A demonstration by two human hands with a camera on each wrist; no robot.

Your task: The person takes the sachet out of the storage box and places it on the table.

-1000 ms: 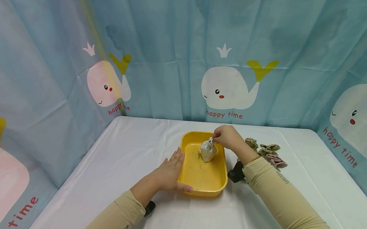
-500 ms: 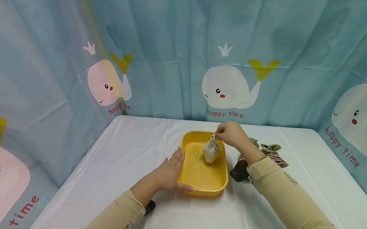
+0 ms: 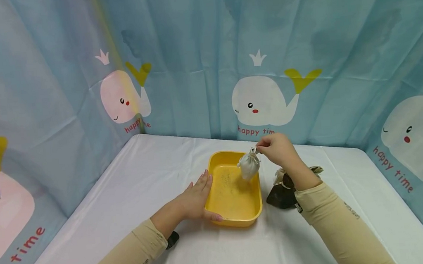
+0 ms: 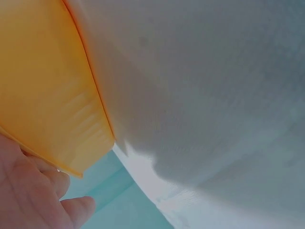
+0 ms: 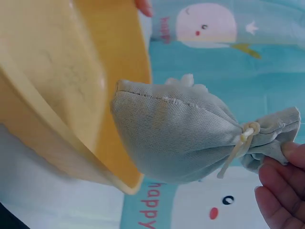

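My right hand (image 3: pixel 278 149) pinches the gathered neck of a small pale-grey cloth pouch (image 3: pixel 249 166). The pouch hangs bottom down over the back right part of a yellow plastic tub (image 3: pixel 232 205). A knotted cream cord ties the pouch (image 5: pixel 176 133) below its neck in the right wrist view, and small white bobbles show along one side. My left hand (image 3: pixel 192 200) rests along the tub's left side, fingers straight at the rim and thumb over the front left corner. In the left wrist view its fingers (image 4: pixel 59 183) lie at the tub's edge.
Right of the tub, partly behind my right forearm, lie a dark pouch (image 3: pixel 281 196), a beige one (image 3: pixel 279 176) and an olive one (image 3: pixel 316 169). Dark specks dot the tub's floor. A blue whale-print curtain (image 3: pixel 187 105) stands behind the white-covered table (image 3: pixel 154 165).
My right hand has lifted the pouch off the tub's floor and carried it right and back towards the right rim. The left hand and the tub have stayed in place.
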